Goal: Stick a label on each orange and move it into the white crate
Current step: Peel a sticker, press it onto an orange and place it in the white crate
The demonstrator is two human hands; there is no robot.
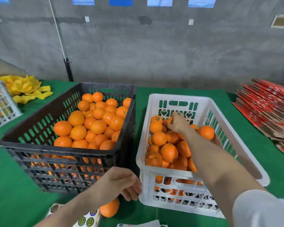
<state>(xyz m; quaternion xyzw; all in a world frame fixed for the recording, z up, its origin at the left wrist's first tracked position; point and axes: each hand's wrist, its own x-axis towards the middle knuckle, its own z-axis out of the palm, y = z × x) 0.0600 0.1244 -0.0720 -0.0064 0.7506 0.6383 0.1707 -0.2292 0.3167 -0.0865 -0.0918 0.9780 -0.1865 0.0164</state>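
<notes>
Green cloth covers the desk (pixel 143 99), and a grey concrete wall (pixel 154 46) rises behind it. From my remote seat I see the right grip (pixel 179 123) reached deep into the white crate (pixel 179 97), its fingers curled over an orange (pixel 171 120) at the crate's far end. A dark round label shows on that fruit under the fingertips. The orange sits on top of the pile of oranges (pixel 169 151) that fills the crate, and just left of it lies another labelled orange (pixel 156 119).

The left grip (pixel 120 182) hangs just beside the white crate's near left corner, fingers loosely curled and holding nothing. Whether the fingertips touch the plastic I cannot tell. Under that grip, on the cloth near the same corner, lies a loose orange (pixel 110 208). Left of it, round labels (pixel 87 219) on a backing sheet lie at the desk's near edge.

Close along the white crate's left side stands a black crate (pixel 39 125), heaped with oranges (pixel 95 122). Farther left of it are a pile of yellow foam nets (pixel 26 89) and part of a second pale crate (pixel 2 104). Well to the right of the white crate lies a stack of flat red cartons (pixel 269 108).
</notes>
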